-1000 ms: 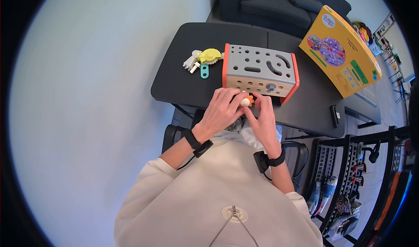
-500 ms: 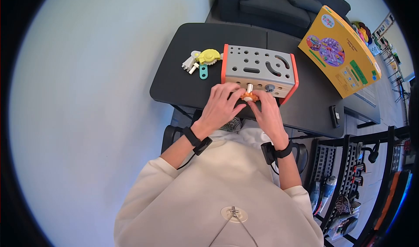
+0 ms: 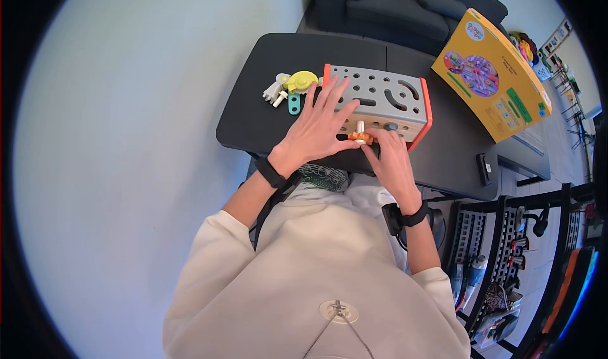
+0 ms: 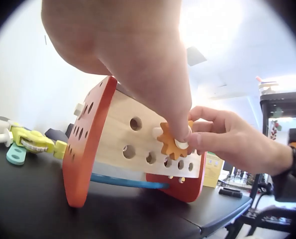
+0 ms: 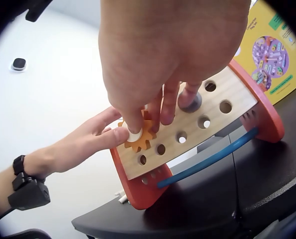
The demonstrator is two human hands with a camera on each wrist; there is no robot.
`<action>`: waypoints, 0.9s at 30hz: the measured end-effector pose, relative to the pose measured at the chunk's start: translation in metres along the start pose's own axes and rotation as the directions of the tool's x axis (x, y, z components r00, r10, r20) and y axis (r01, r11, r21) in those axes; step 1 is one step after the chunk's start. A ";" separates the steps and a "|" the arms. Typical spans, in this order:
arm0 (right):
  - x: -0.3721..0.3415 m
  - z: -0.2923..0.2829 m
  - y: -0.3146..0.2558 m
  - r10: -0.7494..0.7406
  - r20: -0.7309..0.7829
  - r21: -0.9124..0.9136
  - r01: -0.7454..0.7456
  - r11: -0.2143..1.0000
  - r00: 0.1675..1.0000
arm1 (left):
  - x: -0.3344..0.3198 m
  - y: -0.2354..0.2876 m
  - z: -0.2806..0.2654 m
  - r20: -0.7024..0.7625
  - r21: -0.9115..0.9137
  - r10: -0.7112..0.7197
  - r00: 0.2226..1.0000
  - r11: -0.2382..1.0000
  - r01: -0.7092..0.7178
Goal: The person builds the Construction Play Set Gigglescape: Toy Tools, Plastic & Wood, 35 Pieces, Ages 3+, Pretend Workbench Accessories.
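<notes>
My left hand spreads its straight fingers over the left part of the grey-topped toy box, its thumb touching an orange gear at the front side. Thumb and fingers of my right hand hold the gear from the right. In the left wrist view a white bolt runs through the gear, its shaft towards the wooden panel; whether the tip is in a hole I cannot tell. The right wrist view has the left thumb at the gear and a grey knob nearby.
Left of the box lie a yellow-green toy piece, a teal strip and white pieces. A large yellow carton stands at the right, with a small black object near the table's right edge.
My left hand has opened out, its fingers moving from the gear up onto the box top. The gear has tipped so that the bolt shaft points at the box. My right hand has shifted slightly right.
</notes>
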State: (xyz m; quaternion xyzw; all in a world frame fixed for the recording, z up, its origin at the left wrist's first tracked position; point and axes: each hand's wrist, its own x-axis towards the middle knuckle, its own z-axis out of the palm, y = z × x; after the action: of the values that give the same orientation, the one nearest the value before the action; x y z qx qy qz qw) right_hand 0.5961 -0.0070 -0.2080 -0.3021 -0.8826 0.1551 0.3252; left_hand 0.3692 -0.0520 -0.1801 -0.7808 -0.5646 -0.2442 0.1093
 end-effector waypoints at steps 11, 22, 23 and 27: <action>0.003 -0.005 0.001 0.021 -0.029 -0.056 -0.022 0.998 0.999 | 0.018 -0.006 -0.004 0.127 -0.084 -0.010 0.992 0.996 0.021; 0.005 -0.006 0.000 -0.045 -0.123 -0.243 0.014 0.970 0.991 | 0.021 -0.012 -0.005 0.175 -0.265 -0.004 0.985 0.963 0.051; 0.006 -0.005 0.000 -0.045 -0.123 -0.243 0.014 0.970 0.991 | 0.020 -0.012 -0.004 0.167 -0.279 -0.005 0.986 0.959 0.052; 0.009 -0.002 0.005 -0.016 -0.117 -0.282 -0.018 0.959 0.993 | 0.020 -0.013 -0.001 0.148 -0.267 -0.013 0.989 0.962 0.052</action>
State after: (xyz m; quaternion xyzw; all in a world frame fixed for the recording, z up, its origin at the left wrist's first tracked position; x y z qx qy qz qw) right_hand 0.5936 0.0030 -0.2047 -0.3544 -0.8747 0.0094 0.3304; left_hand 0.3619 -0.0320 -0.1703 -0.7947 -0.5451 -0.2633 -0.0438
